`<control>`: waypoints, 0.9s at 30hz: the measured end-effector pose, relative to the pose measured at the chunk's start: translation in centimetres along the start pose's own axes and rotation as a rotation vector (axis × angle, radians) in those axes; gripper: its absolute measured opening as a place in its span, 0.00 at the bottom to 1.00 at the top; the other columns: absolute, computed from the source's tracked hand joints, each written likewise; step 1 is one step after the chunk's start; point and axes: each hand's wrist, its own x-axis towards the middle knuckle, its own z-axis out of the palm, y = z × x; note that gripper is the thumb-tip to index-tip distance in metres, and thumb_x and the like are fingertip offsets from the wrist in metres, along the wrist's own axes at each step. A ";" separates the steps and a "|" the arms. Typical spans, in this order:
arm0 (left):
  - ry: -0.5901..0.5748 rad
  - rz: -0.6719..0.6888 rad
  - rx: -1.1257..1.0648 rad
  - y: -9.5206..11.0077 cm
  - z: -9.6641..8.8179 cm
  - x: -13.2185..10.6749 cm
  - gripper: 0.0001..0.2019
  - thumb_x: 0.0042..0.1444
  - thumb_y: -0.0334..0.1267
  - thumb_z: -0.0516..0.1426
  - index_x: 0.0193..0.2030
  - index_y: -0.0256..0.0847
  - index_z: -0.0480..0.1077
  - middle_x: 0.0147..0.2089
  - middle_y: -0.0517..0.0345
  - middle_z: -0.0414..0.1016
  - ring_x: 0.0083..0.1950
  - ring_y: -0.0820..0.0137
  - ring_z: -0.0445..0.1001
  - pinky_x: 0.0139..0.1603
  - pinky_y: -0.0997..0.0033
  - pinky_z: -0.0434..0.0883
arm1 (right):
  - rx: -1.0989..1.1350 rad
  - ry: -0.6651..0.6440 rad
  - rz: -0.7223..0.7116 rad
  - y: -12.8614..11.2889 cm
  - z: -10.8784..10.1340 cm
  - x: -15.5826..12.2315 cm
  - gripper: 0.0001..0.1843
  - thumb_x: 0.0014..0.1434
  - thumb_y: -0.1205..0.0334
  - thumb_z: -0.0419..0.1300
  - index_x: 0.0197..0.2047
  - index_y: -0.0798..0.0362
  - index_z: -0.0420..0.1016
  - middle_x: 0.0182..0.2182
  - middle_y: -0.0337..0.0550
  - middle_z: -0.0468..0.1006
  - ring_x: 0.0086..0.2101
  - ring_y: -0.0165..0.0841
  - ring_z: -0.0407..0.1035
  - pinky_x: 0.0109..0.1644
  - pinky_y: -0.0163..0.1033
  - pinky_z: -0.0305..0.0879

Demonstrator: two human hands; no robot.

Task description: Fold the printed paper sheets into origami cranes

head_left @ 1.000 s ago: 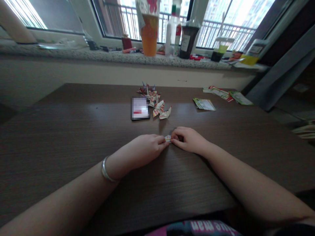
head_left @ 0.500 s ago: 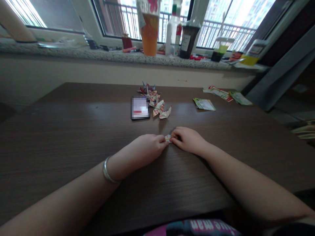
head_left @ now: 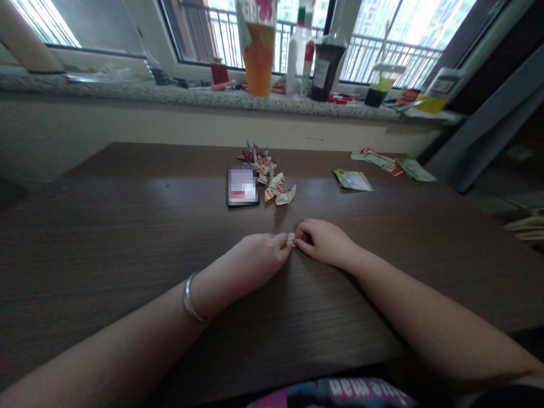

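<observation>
A small folded piece of printed paper (head_left: 291, 239) is pinched between my two hands just above the dark wooden table (head_left: 263, 340). My left hand (head_left: 263, 255), with a silver bangle on its wrist, grips the left end with thumb and fingers. On the other end, the fingertips of my right hand (head_left: 321, 241) close on the paper. Most of the paper is hidden by my fingers. Beyond my hands lie several folded paper shapes (head_left: 285, 195) with red print, bunched beside a small dark-edged device with a blurred screen (head_left: 242, 187).
A stack of printed paper slips (head_left: 353, 180) lies at the right, with more colourful wrappers (head_left: 382, 162) behind it. Along the granite windowsill (head_left: 178, 97) stand an orange drink cup (head_left: 259, 59), bottles and a dark cup (head_left: 325, 71). A grey curtain (head_left: 488, 119) hangs at the right.
My left hand has shifted slightly right, toward my right hand, and less of the paper shows between them. The right hand is nearly still.
</observation>
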 end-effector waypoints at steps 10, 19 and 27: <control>0.055 -0.002 -0.009 0.3 0.6 0.3 0.11 0.59 0.25 0.52 0.46 0.34 0.71 0.40 0.50 0.72 0.35 0.66 0.73 0.33 0.68 0.70 | 0.052 0.057 0.030 -0.2 0.4 -0.2 0.06 0.57 0.61 0.58 0.39 0.52 0.69 0.31 0.40 0.75 0.30 0.31 0.66 0.32 0.34 0.55; 0.121 -0.030 -0.124 -0.5 0.8 0.1 0.11 0.58 0.32 0.54 0.45 0.40 0.74 0.44 0.51 0.73 0.47 0.61 0.71 0.50 0.58 0.70 | 0.100 0.062 -0.046 0.6 0.8 -0.2 0.02 0.58 0.66 0.57 0.35 0.53 0.70 0.30 0.40 0.74 0.31 0.31 0.65 0.35 0.34 0.56; 0.077 -0.057 -0.180 -0.8 0.6 -0.4 0.13 0.57 0.32 0.54 0.48 0.42 0.75 0.49 0.49 0.71 0.52 0.59 0.70 0.54 0.56 0.68 | 0.093 0.102 -0.062 0.7 1.0 -0.4 0.06 0.58 0.65 0.58 0.40 0.52 0.69 0.33 0.40 0.74 0.33 0.31 0.66 0.38 0.35 0.56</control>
